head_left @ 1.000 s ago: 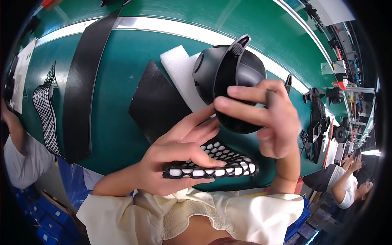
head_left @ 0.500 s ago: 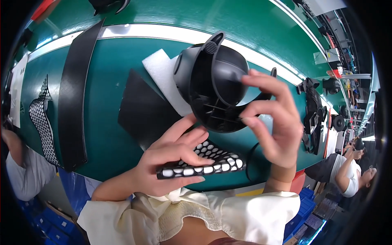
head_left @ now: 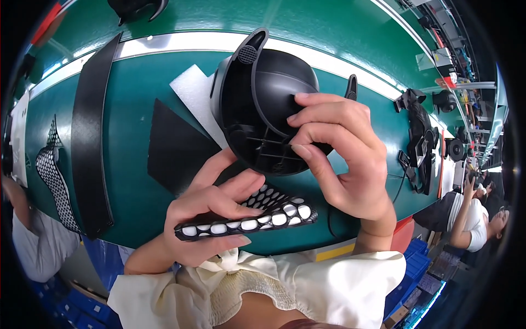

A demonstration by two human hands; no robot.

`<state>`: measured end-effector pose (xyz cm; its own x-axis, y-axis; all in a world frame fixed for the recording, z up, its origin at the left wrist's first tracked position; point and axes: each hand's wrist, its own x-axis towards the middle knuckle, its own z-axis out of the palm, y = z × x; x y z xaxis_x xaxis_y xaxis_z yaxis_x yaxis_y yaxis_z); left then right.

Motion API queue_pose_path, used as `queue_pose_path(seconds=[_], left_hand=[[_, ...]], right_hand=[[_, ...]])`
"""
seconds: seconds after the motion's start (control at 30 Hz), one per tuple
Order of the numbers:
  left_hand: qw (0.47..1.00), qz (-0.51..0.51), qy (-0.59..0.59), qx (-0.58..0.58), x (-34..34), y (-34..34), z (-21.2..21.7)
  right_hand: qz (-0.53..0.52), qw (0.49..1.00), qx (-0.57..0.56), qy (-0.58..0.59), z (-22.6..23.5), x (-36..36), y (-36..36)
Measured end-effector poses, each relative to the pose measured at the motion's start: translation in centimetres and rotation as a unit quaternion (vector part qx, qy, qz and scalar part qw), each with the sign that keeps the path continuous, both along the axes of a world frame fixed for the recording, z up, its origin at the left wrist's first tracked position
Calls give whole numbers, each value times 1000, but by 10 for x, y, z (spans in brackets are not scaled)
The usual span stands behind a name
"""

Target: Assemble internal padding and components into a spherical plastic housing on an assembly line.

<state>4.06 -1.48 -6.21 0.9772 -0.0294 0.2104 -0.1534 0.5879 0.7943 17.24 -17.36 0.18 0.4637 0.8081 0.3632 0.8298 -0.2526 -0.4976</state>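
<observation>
Now right hand [head_left: 345, 159] fingers grip the black helmet shell [head_left: 263, 109]; left hand [head_left: 211, 216] fingers clasp a perforated pad [head_left: 257, 216]

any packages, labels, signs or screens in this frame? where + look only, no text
No screen or sign can be made out.
Blue crates: under the bench edge at lower right, boxy, plain blue.
More blue crates: lower left under the bench, stacked, blue.
Paper sheet: far left on the green bench, white, rectangular; any print is too small to tell.
Red-and-white tag or box: far right on the bench, small, blurred.
</observation>
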Motion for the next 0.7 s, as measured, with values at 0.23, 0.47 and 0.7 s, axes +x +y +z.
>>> queue_pose_path(seconds=[0.23, 0.47, 0.7], left_hand=[[1000, -1, 10, -29, 2, 5, 4], [999, -6, 21, -30, 0, 5, 5], [1000, -15, 14, -18, 1, 7, 6]], right_hand=[[93, 949, 0, -300, -5, -2, 0], [89, 959, 28, -266, -30, 9, -5], [89, 929, 106, -344, -48, 18, 0]])
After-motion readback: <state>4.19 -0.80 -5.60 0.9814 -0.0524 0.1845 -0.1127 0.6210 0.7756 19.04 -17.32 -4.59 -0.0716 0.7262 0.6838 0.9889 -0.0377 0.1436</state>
